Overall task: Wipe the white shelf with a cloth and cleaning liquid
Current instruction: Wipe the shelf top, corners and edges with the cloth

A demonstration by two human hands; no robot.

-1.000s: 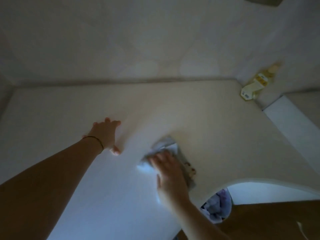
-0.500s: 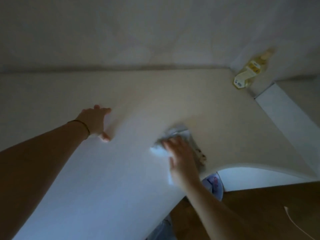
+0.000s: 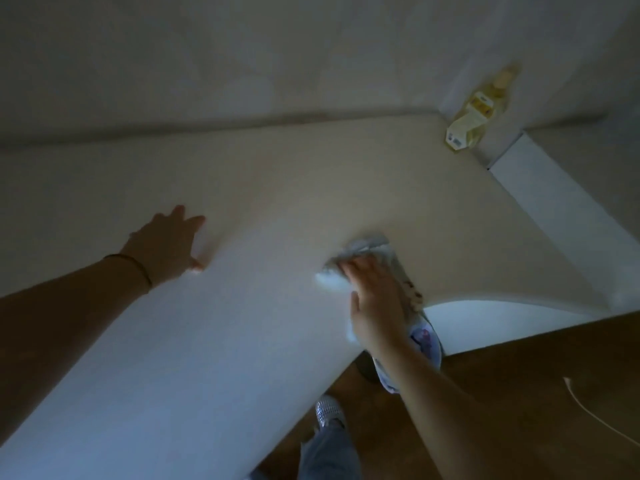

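The white shelf (image 3: 277, 188) fills most of the view, its curved front edge at lower right. My right hand (image 3: 375, 299) lies flat on a crumpled pale cloth (image 3: 367, 249) near that edge and presses it onto the surface. My left hand (image 3: 168, 242) rests open on the shelf to the left, fingers spread, with a thin band at the wrist. A yellowish bottle of cleaning liquid (image 3: 479, 114) stands in the far right corner against the wall.
A wall rises behind the shelf. A white side panel (image 3: 554, 209) runs along the right. Below the edge are a brown wooden floor (image 3: 519, 393), a pale bowl-like container (image 3: 427, 341), a thin white cord (image 3: 588, 410), and my leg and shoe (image 3: 329, 412).
My right hand and the cloth have slid right and slightly away along the shelf near its front edge. My left hand stays planted. The camera has shifted, showing more floor.
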